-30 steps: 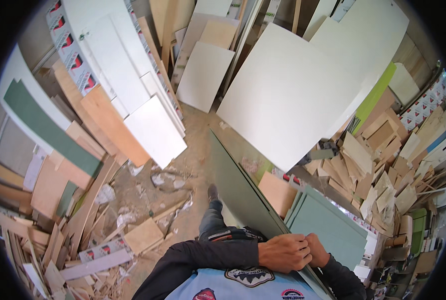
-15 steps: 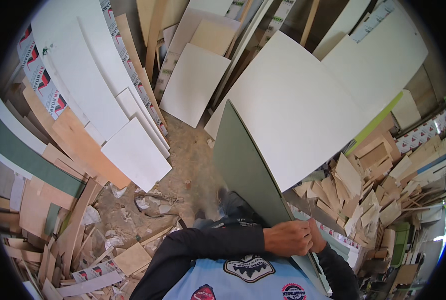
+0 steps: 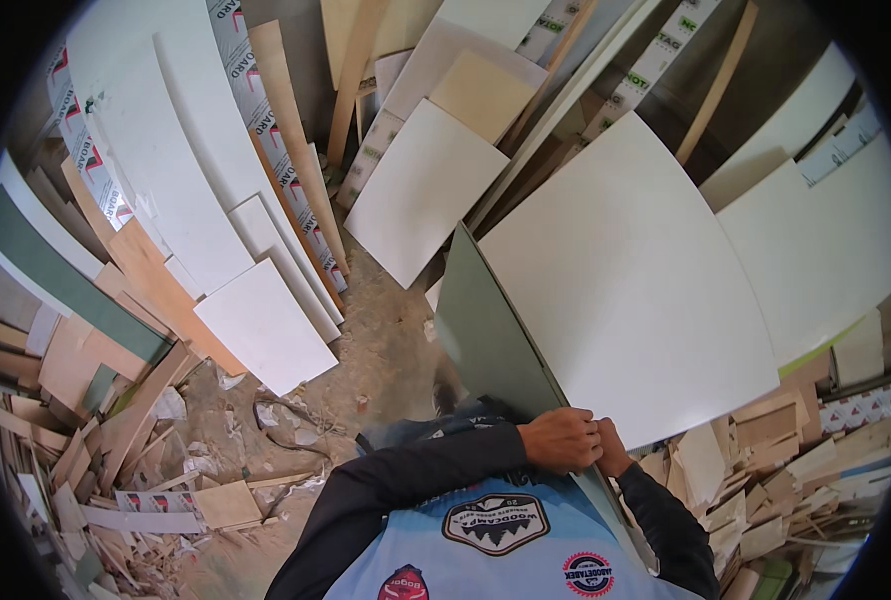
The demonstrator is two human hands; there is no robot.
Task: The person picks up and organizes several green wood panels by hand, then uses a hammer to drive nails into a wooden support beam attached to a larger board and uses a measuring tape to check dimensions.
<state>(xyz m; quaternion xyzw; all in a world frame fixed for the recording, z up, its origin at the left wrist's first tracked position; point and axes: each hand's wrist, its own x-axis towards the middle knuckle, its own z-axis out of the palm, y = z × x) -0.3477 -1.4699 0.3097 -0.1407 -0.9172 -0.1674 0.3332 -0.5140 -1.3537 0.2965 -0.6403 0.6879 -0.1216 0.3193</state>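
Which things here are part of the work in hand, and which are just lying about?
In hand:
- large flat board, white on one face and grey-green on the other, gripped at its near edge
- left hand
- right hand

Lying about:
- square white panel on the dirt floor
- pale cream boards leaning at the back
- heap of wooden offcuts, right
- scrap wood pile, left
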